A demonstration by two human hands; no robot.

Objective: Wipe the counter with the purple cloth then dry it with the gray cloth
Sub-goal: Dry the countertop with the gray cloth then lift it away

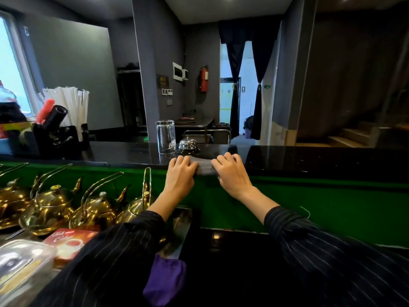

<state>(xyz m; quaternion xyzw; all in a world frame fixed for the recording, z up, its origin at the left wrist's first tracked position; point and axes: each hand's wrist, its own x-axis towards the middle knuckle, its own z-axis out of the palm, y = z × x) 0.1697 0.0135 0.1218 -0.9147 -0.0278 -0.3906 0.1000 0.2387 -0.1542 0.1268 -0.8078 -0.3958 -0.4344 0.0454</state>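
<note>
The gray cloth (204, 166) lies folded on the near edge of the black counter (309, 158), part of it hanging over the green front. My left hand (180, 171) presses on its left end and my right hand (230, 171) on its right end, fingers curled over the cloth. The purple cloth (164, 282) lies bunched on the lower dark worktop near my left elbow, apart from both hands.
An upturned glass (166, 136) and a chrome service bell (188, 144) stand on the counter just behind my hands. A black holder with straws and tools (57, 131) sits far left. Brass teapots (95, 207), a red tea box (70, 240) and a plastic container (20, 262) fill the lower left.
</note>
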